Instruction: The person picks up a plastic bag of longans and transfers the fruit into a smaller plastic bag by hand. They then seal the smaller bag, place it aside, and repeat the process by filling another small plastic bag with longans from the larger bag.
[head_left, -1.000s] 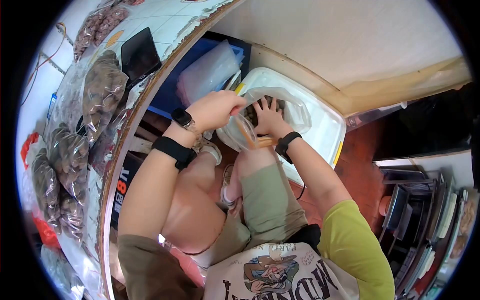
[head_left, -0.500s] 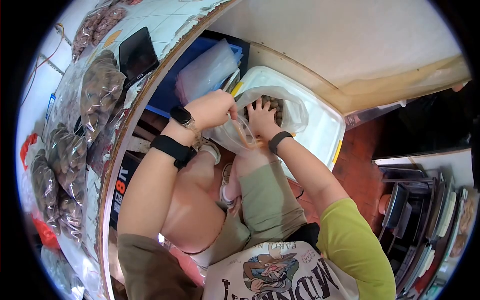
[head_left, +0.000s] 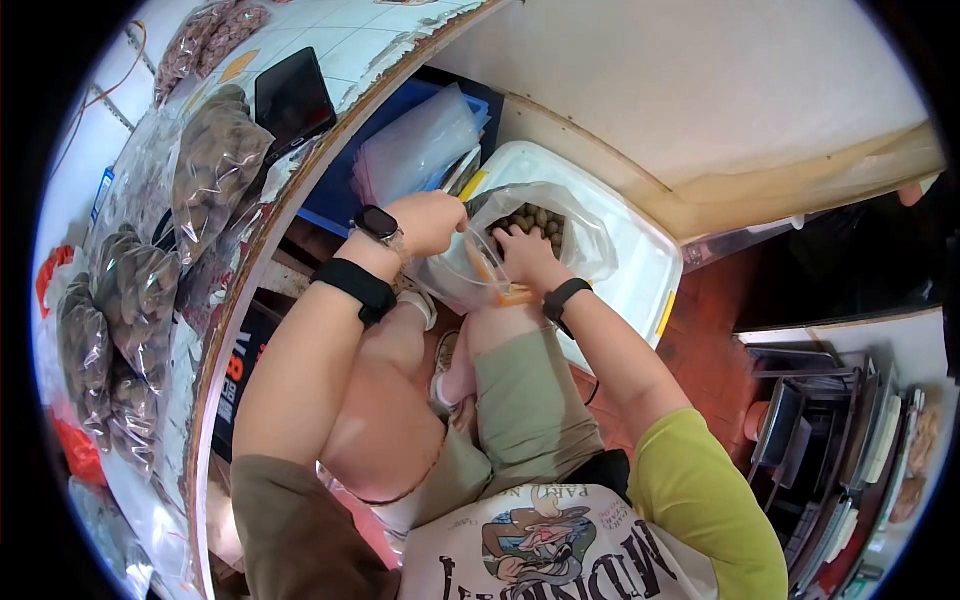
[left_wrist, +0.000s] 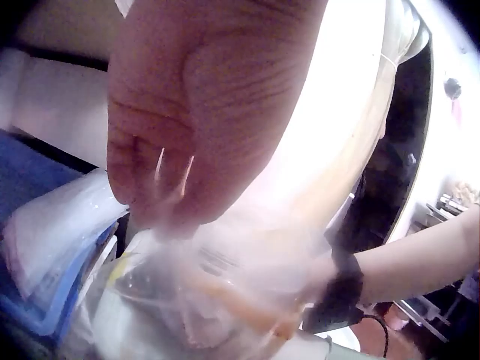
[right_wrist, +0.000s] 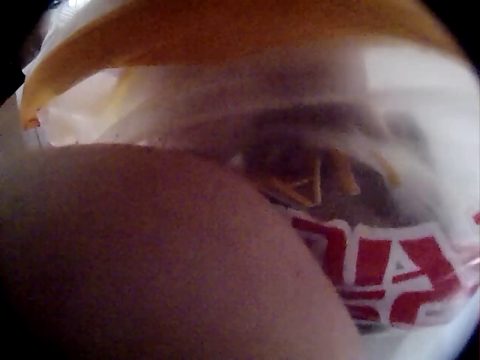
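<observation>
My left hand [head_left: 432, 224] pinches the rim of a clear plastic bag [head_left: 452, 272], with the film hanging below the curled fingers in the left wrist view. An orange strip [head_left: 484, 262] shows along this bag, between the two hands. My right hand [head_left: 530, 258] reaches into a larger translucent bag [head_left: 592, 240], fingers bent down among several small round brown nut-like pieces [head_left: 540, 218]. Its fingertips are hidden, and I cannot tell whether they grip any pieces. Red lettering [right_wrist: 397, 270] on a bag appears close up in the right wrist view.
The larger bag sits in a white plastic tub [head_left: 640, 270] with yellow handles. A blue crate [head_left: 345, 170] with clear bags [head_left: 420, 145] stands beside it. On the counter at left lie a dark phone [head_left: 294, 100] and filled bags [head_left: 215, 170]. A rack [head_left: 810, 430] stands right.
My right hand's spread fingers have drawn together and bent down among the brown pieces, showing more of them. My left hand keeps its hold on the clear bag, slightly lower.
</observation>
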